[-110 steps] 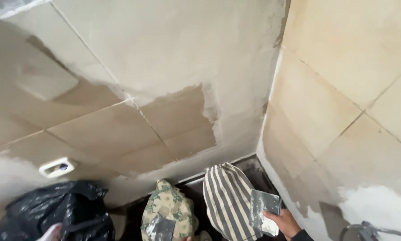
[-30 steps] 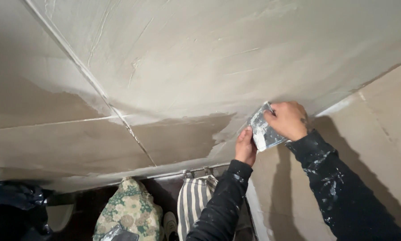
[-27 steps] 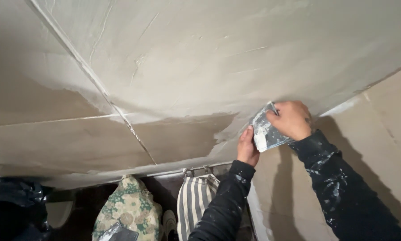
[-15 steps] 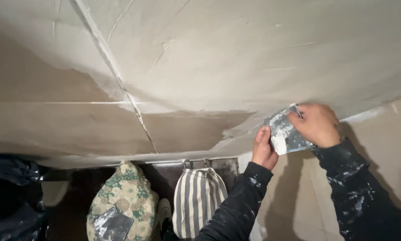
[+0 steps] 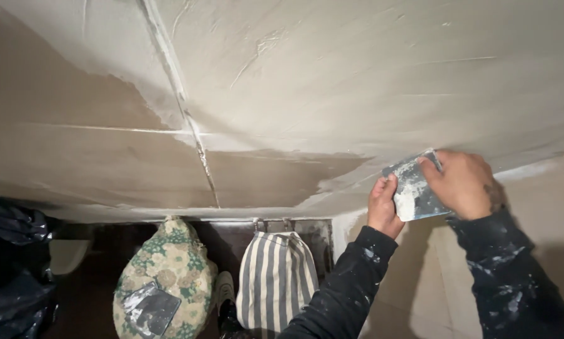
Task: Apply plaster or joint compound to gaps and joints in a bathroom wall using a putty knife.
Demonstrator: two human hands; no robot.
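A flat metal plastering blade [image 5: 415, 187], smeared with white filler, is pressed against the wet plastered wall [image 5: 332, 81]. My right hand [image 5: 462, 183] grips its right side, fingers over the top edge. My left hand [image 5: 382, 206] holds its lower left edge with thumb and fingers. Both sleeves are black and spattered with plaster. Left of the blade lies a bare tan patch [image 5: 257, 179] of uncoated board, bordered by fresh grey plaster.
A taped joint [image 5: 188, 119] runs down the wall. Below hang a striped bag [image 5: 276, 279] and a floral bag [image 5: 166, 282], with a second filler-stained trowel [image 5: 149, 307] lying against the floral one. A black plastic sack [image 5: 12, 270] sits at the left.
Since the oldest frame both hands rose from near the bags to the wall with the blade. Over the last second the view shifted and the hands sit lower right.
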